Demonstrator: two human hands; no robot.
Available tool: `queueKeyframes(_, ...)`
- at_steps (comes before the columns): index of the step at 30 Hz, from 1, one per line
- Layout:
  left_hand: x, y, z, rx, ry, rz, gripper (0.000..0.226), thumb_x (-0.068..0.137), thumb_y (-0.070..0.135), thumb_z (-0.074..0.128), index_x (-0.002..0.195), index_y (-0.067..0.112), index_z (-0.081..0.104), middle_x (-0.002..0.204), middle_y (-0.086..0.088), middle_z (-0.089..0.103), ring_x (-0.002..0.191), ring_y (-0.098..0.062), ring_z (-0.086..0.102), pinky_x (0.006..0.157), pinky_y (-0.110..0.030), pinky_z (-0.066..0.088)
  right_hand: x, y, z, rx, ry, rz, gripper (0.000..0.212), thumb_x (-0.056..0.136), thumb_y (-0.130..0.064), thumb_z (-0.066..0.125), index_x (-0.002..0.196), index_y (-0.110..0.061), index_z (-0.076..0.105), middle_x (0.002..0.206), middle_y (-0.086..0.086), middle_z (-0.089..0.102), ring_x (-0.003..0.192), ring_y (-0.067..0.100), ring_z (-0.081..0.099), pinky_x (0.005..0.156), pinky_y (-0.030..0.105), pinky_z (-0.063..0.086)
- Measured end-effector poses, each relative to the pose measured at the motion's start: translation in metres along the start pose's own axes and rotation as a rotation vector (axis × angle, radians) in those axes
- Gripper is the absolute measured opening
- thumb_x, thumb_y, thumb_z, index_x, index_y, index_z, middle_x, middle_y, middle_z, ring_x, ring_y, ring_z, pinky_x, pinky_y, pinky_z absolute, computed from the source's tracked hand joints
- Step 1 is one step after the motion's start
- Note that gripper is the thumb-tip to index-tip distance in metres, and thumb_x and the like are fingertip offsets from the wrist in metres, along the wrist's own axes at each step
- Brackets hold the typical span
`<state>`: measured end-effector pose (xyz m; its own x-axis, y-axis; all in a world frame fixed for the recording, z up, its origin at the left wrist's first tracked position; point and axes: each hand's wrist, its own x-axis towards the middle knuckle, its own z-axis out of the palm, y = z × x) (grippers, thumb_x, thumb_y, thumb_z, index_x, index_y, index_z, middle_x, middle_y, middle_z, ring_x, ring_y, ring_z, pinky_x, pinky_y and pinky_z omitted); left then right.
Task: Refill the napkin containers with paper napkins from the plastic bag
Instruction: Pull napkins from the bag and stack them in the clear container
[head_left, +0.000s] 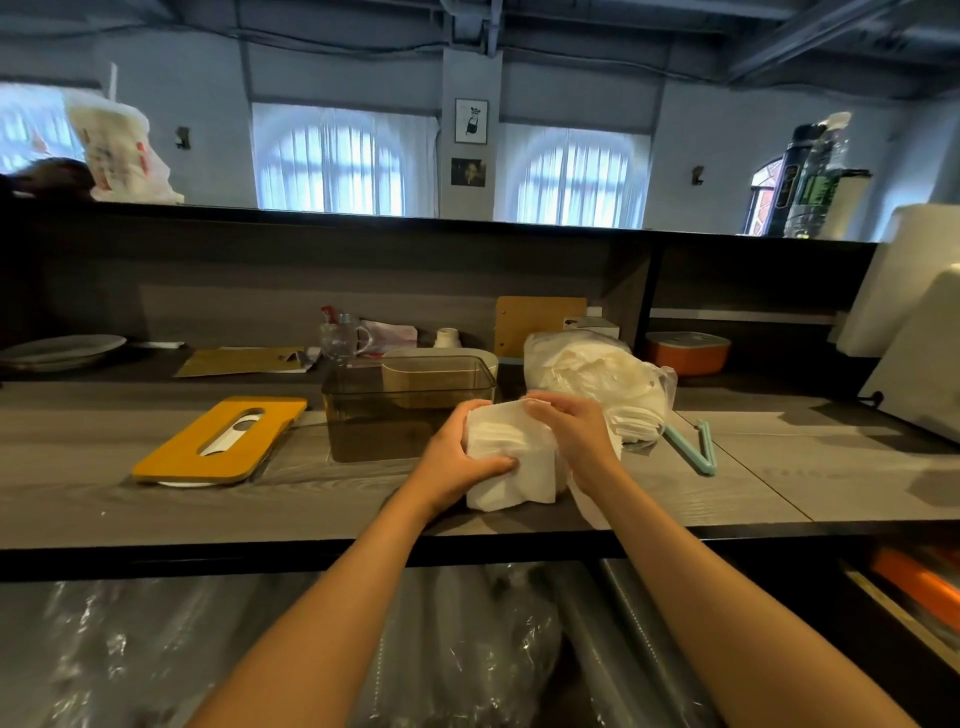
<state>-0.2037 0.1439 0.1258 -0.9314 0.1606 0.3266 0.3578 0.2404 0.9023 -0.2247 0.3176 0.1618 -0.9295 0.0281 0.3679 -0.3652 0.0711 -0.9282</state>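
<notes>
At frame centre, the left hand (457, 457) and right hand (571, 431) clasp a white napkin stack (511, 462) between them, just right of the open smoky container (384, 421), below-left of the plastic bag (597, 374).

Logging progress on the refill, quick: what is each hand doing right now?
Left hand: fingers curled round the napkin stack, holding it.
Right hand: also gripping the napkin stack, from its top right side.
</notes>
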Motion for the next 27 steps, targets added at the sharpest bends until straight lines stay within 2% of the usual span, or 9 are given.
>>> queueKeyframes(4,0.000,0.000,0.001,-0.051,0.022,-0.016,0.061,0.082,0.018,0.079,0.128,0.037,0.045,0.117,0.011,0.057,0.108,-0.010,0.058,0.080,-0.022,0.054,0.005,-0.021,-0.007,-0.003,0.136,-0.184,0.013,0.092,-0.013,0.064,0.088,-0.023,0.071,0.081,-0.007,0.067,0.076,-0.002,0.060,0.068,0.012,0.050)
queueKeyframes(7,0.002,-0.001,0.001,-0.010,0.035,-0.029,0.052,0.086,0.021,0.075,0.130,0.031,0.050,0.123,0.006,0.057,0.109,-0.012,0.056,0.080,-0.022,0.054,0.000,-0.042,-0.014,-0.012,0.197,-0.261,0.008,0.095,-0.019,0.062,0.095,-0.023,0.069,0.089,-0.009,0.066,0.088,0.008,0.061,0.072,0.018,0.053)
queueKeyframes(9,0.003,-0.002,0.001,-0.058,0.028,-0.040,0.051,0.090,0.023,0.071,0.134,0.029,0.047,0.123,0.004,0.058,0.107,-0.011,0.058,0.079,-0.022,0.055,-0.008,-0.051,-0.020,0.018,0.139,-0.254,0.008,0.095,-0.022,0.062,0.098,-0.023,0.069,0.096,-0.007,0.066,0.093,0.015,0.061,0.075,0.022,0.056)
queueKeyframes(12,0.005,-0.002,0.002,-0.077,0.065,-0.056,0.048,0.092,0.026,0.068,0.135,0.028,0.047,0.121,0.005,0.059,0.106,-0.009,0.060,0.079,-0.022,0.054,-0.024,-0.050,-0.028,0.272,-0.048,-0.125,0.012,0.094,-0.014,0.061,0.095,-0.020,0.071,0.100,0.002,0.065,0.094,0.018,0.060,0.079,0.034,0.054)
queueKeyframes(13,0.006,-0.002,0.002,-0.064,0.079,-0.062,0.046,0.093,0.027,0.066,0.136,0.027,0.049,0.122,0.003,0.060,0.106,-0.008,0.060,0.078,-0.022,0.053,-0.028,-0.043,-0.029,0.255,-0.083,-0.088,0.013,0.093,-0.013,0.061,0.093,-0.019,0.072,0.099,0.004,0.065,0.093,0.019,0.060,0.078,0.034,0.053)
queueKeyframes(17,0.010,-0.003,0.003,0.023,0.114,-0.096,0.032,0.100,0.035,0.053,0.132,0.031,0.052,0.125,0.001,0.058,0.106,-0.012,0.058,0.089,-0.034,0.054,-0.033,-0.002,-0.021,-0.164,-0.065,0.013,0.012,0.092,-0.014,0.065,0.096,-0.017,0.075,0.093,-0.005,0.068,0.093,0.015,0.061,0.078,0.028,0.051)
queueKeyframes(22,0.010,-0.001,0.006,0.051,0.090,-0.122,0.040,0.104,0.051,0.033,0.133,0.030,0.052,0.126,0.001,0.056,0.114,-0.018,0.055,0.095,-0.038,0.048,-0.029,0.017,-0.018,-0.247,0.021,-0.017,0.014,0.092,-0.017,0.066,0.103,-0.014,0.075,0.089,-0.015,0.065,0.087,0.002,0.057,0.072,0.014,0.042)
queueKeyframes(25,0.008,0.000,0.005,-0.005,0.074,-0.093,0.044,0.096,0.058,0.045,0.130,0.030,0.052,0.123,0.003,0.058,0.107,-0.010,0.055,0.088,-0.031,0.048,-0.027,0.020,-0.016,-0.276,0.006,-0.043,0.014,0.091,-0.016,0.067,0.101,-0.014,0.076,0.087,-0.014,0.067,0.085,0.000,0.059,0.071,0.012,0.042)
queueKeyframes(27,0.006,0.000,0.005,0.044,0.023,-0.061,0.047,0.094,0.040,0.063,0.136,0.027,0.046,0.121,0.008,0.054,0.104,-0.004,0.053,0.081,-0.022,0.048,-0.026,0.021,-0.017,-0.262,-0.011,-0.048,0.015,0.091,-0.016,0.067,0.102,-0.013,0.076,0.088,-0.014,0.067,0.084,-0.003,0.060,0.070,0.009,0.043)
